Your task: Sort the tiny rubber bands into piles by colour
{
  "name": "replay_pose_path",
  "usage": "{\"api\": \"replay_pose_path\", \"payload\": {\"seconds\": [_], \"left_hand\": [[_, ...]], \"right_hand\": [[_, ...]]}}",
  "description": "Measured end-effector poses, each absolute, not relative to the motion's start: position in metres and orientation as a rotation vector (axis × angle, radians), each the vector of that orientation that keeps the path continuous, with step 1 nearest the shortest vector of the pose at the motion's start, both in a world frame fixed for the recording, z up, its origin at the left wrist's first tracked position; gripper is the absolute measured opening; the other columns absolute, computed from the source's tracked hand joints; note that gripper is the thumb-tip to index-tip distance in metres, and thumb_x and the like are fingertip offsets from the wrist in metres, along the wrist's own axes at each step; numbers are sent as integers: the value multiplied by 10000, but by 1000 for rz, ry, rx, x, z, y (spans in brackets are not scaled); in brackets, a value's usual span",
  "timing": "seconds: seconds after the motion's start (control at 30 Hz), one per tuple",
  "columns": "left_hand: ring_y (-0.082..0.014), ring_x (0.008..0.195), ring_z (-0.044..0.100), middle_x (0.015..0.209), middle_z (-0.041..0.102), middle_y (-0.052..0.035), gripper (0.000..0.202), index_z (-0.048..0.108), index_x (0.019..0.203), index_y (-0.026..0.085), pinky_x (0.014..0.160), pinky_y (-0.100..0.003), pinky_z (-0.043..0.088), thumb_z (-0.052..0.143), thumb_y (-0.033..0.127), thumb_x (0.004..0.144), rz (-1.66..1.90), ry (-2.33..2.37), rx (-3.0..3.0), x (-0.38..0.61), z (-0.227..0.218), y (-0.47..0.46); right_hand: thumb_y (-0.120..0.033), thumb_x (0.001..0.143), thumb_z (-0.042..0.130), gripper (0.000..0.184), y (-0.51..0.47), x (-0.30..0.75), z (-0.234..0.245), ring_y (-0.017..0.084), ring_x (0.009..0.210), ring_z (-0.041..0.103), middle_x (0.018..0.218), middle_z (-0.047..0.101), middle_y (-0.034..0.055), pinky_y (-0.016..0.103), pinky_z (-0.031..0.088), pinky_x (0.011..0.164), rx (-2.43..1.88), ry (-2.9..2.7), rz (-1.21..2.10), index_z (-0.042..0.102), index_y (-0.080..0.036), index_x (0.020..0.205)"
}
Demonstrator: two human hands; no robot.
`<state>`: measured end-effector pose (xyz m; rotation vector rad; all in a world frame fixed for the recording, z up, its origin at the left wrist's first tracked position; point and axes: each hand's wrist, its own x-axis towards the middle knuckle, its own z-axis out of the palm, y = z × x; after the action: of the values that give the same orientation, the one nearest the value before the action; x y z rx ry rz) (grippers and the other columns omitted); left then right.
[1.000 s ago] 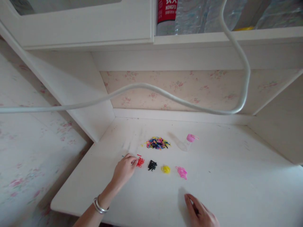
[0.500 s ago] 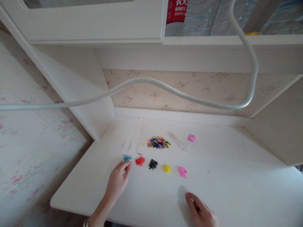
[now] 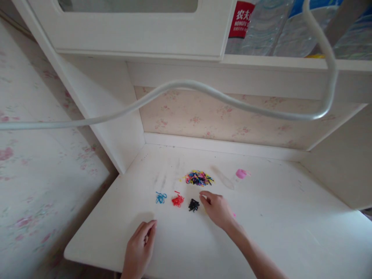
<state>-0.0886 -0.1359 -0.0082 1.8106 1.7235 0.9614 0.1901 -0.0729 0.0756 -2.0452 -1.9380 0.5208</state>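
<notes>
My right hand (image 3: 217, 209) reaches over the white desk, thumb and fingertips pinched together just in front of a mixed heap of small coloured rubber bands (image 3: 199, 178). Whatever may be between those fingertips is too small to see. My left hand (image 3: 141, 244) hovers near the desk's front left, its fingers also pinched; their contents cannot be made out. Sorted piles lie in a row: blue rubber bands (image 3: 161, 197), red rubber bands (image 3: 178, 200) and black rubber bands (image 3: 193, 205). My right hand covers the yellow pile and most of the pink rubber bands (image 3: 234, 214).
Behind the heap, to the right, lies a clear container with a pink cap (image 3: 241, 173). A thick white cable (image 3: 186, 84) hangs across the view above the desk (image 3: 290, 232). Water bottles (image 3: 261, 29) stand on the shelf overhead.
My left hand has drawn back from the blue pile toward the front edge. My right hand has moved forward and left to the mixed heap, covering the yellow pile. The view has shifted slightly.
</notes>
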Motion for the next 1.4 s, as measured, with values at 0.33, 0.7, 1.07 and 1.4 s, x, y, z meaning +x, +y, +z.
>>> {"api": "replay_pose_path", "payload": {"seconds": [0.33,0.7,1.07,1.4], "left_hand": [[-137,696,633,832,653,-32,247,626,988,286,642,-208,515,410,372,904,937,1727,1880,-89,-9,-135],[-113,701,633,812,640,-21,230,603,975,237,621,-177,507,390,311,926,932,1709,1996,-89,-11,-134],[-113,698,630,794,634,-18,224,604,962,227,613,-170,495,392,287,926,900,1740,2072,-88,-9,-134],[-113,687,627,795,634,-9,214,602,955,236,618,-186,483,395,285,925,851,1753,2090,-86,-11,-136]], "right_hand": [[-341,927,319,368,18,153,59,218,877,637,980,690,71,342,450,731,-2156,-2221,372,630,-303,1120],[-351,918,346,352,27,156,47,214,910,628,983,694,69,331,445,748,-2157,-2257,360,673,-286,1031],[-398,882,398,319,16,170,61,191,904,625,991,699,6,280,425,726,-2121,-2133,316,674,-339,1031],[-415,881,413,303,-36,155,68,115,653,614,732,695,-29,203,359,578,-1947,-2073,448,688,-327,973]]}}
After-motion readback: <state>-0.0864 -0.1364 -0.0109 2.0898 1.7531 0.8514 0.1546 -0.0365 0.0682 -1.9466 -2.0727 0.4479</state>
